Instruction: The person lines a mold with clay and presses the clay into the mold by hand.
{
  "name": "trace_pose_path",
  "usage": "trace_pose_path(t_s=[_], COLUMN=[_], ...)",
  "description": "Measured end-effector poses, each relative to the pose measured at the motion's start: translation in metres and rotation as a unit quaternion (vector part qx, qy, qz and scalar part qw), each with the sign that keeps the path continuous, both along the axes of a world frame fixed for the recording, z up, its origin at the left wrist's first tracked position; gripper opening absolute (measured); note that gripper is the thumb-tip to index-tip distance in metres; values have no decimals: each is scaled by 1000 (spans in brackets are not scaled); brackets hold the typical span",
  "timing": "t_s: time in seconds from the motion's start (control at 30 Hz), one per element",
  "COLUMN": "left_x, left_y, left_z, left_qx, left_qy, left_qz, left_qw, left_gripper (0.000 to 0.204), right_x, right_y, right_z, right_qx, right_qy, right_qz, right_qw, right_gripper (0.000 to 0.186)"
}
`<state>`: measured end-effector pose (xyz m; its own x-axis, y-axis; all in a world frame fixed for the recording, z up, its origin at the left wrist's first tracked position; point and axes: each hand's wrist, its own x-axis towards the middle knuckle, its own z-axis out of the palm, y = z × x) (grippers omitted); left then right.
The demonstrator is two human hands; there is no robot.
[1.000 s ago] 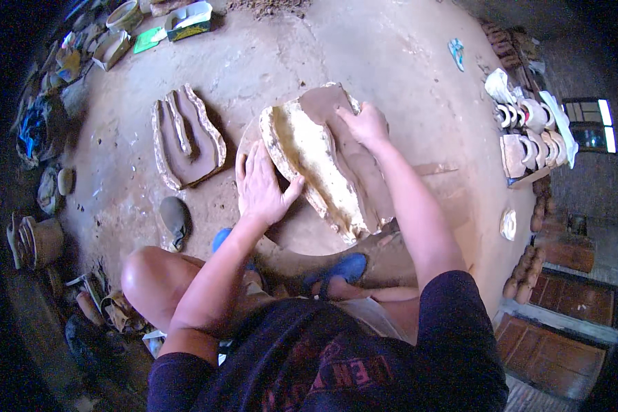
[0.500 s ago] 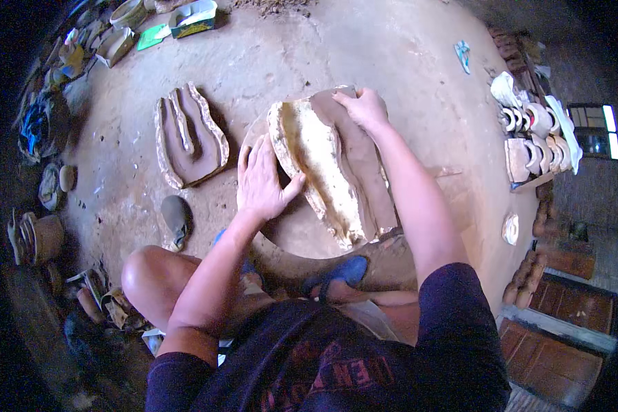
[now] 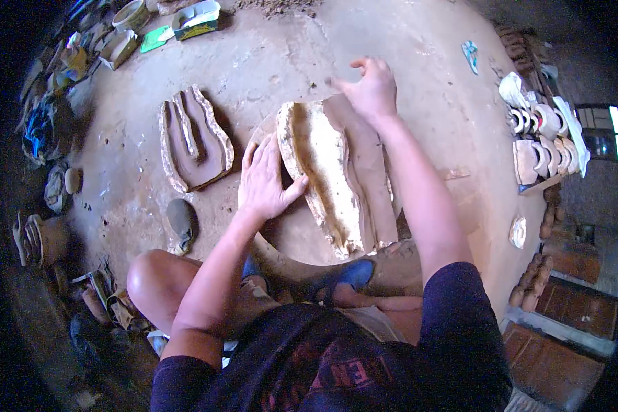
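A long plaster mold with a wavy rim and a pale trough lies on a round board before me. Grey-brown clay lines its right side. My left hand rests flat along the mold's left edge, fingers stretched and thumb spread over the rim. Just beyond the far right end of the clay, my right hand is raised off it. Its thumb and forefinger are apart, the other fingers curl, and no held thing shows. To the left lies a second mold piece, U-shaped and clay-lined, with a ridge down its middle.
A dark rounded bundle lies on the floor left of my knee. Boxes and a green lid stand far left. At right, a rack holds curved pale pieces. My sandalled foot is close to the board.
My right hand has let go of the clay's far end and lifted away from it, moving farther off. My left hand stays on the mold's left edge.
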<state>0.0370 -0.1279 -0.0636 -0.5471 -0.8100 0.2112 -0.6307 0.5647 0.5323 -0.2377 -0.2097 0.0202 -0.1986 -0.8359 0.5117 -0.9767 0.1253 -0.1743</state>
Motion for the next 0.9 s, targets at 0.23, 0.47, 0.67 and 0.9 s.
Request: trace_pose_path(t_s=[0.23,0.47,0.67,0.9], left_x=[-11,1,-5,-15], left_y=[-4,-8,-8,-10], left_z=[0,6,-4,3], left_qx=[-6,1,-17,-16], left_qy=[5,-31,-28,-14], left_qz=[-17,-1,-12,-19], left_qw=[1000,1000,999,1000], left_gripper=[106,107,106,104], right_x=[-6,28,18,13], right_y=[13,33,61,92], right_z=[-57,-26,-54,-68], right_qx=[67,-160,-118,-120], right_qy=[-811,-723,-690,-598], right_qz=[156,273,250,235], right_qw=[560,615,669,757], right_gripper=[73,62,57,77])
